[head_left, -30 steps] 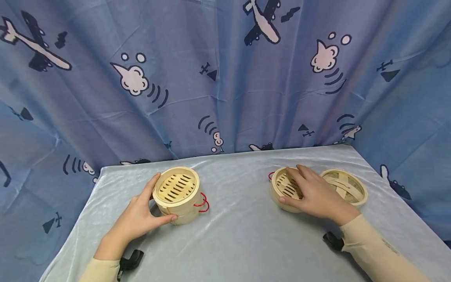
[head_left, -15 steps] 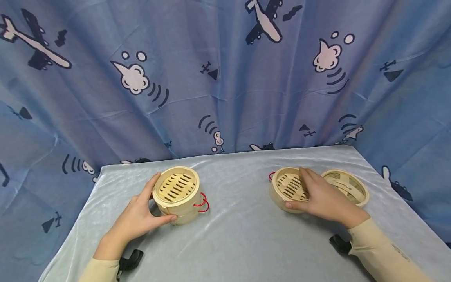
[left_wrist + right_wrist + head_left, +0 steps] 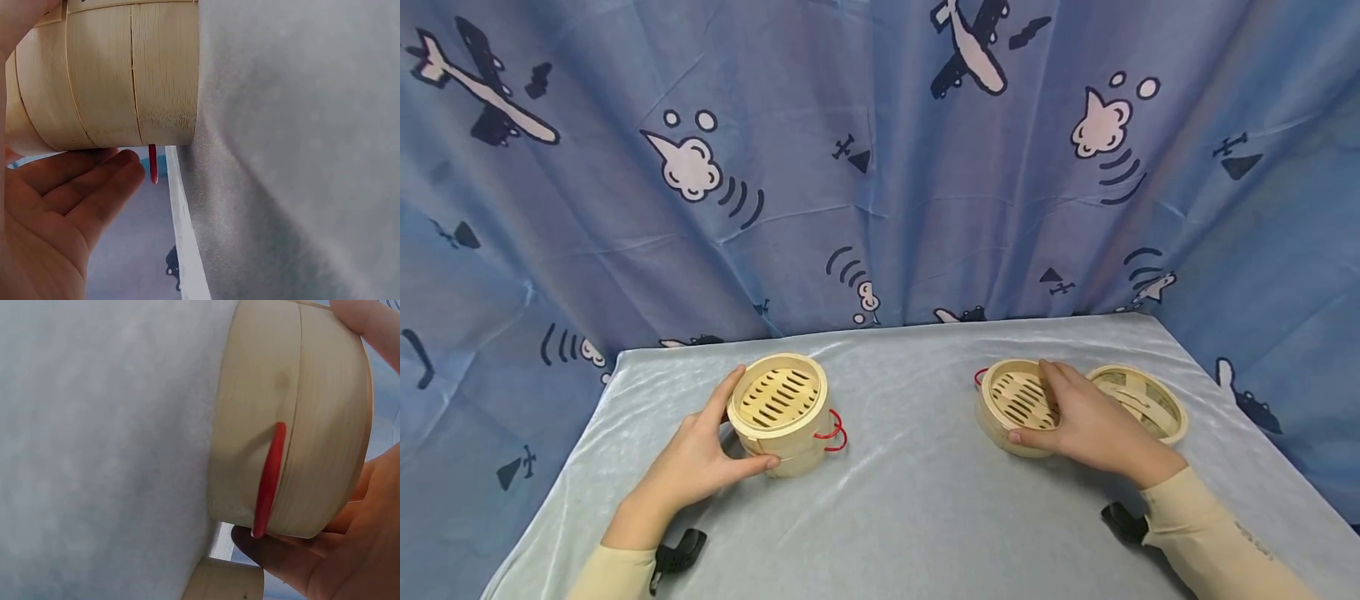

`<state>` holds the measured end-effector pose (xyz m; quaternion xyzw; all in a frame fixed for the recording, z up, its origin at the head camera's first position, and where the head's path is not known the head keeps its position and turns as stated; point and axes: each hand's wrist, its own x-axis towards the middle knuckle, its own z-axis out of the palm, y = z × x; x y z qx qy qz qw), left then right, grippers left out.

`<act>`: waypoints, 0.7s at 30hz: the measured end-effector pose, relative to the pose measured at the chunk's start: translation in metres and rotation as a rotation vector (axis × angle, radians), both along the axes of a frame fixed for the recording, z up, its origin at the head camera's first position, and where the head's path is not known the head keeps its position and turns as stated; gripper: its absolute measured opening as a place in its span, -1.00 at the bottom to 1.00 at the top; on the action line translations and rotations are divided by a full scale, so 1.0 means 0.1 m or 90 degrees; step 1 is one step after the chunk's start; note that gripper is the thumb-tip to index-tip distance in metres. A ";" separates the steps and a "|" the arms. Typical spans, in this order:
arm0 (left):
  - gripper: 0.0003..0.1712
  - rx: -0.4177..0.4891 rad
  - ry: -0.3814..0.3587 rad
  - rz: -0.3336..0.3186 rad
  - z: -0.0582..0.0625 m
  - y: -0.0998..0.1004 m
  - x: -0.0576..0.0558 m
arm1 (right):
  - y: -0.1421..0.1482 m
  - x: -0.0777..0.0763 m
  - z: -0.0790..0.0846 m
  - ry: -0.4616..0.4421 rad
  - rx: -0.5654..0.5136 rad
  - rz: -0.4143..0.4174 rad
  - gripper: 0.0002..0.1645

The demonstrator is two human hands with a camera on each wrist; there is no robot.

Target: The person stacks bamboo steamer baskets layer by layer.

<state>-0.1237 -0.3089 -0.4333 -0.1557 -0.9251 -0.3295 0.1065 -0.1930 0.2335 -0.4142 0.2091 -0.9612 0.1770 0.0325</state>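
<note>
On the left of the head view stands a stack of bamboo steamer baskets (image 3: 801, 454), its slatted top facing up and red loops on its right side. My left hand (image 3: 696, 462) holds this stack from the left, thumb in front and fingers round the far side. In the left wrist view the stack's wall (image 3: 103, 75) fills the upper left. My right hand (image 3: 1093, 425) grips a lower bamboo steamer basket (image 3: 1018, 400) from its right side, the thumb at the front rim. The right wrist view shows that basket's red loop (image 3: 269, 481); it sits on the cloth.
A woven bamboo steamer lid (image 3: 1165, 408) lies just right of the right-hand basket, partly behind my hand. A pale grey cloth (image 3: 895, 500) covers the table. Behind it hangs a blue curtain (image 3: 790, 167) with plane prints. Bare cloth separates the two steamers.
My right hand has slid to the right, its fingers going from over the basket's top to its right side. The basket has shifted very slightly right. My left hand stays on the stack.
</note>
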 end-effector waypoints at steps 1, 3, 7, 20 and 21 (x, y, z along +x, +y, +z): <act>0.58 -0.001 0.000 0.000 0.00 0.00 0.00 | 0.00 0.00 0.00 0.003 0.003 -0.002 0.01; 0.58 -0.002 0.001 0.000 0.00 0.00 -0.01 | 0.00 0.00 0.00 0.008 0.008 -0.003 0.09; 0.57 -0.003 0.003 0.000 0.00 0.00 -0.01 | 0.00 -0.01 0.00 0.010 0.010 -0.005 0.11; 0.56 0.004 0.001 -0.005 -0.01 0.00 0.00 | -0.05 -0.02 0.01 0.012 0.014 0.010 0.30; 0.56 0.007 -0.001 -0.006 -0.01 0.00 -0.01 | -0.07 -0.02 0.02 0.011 0.015 0.012 0.36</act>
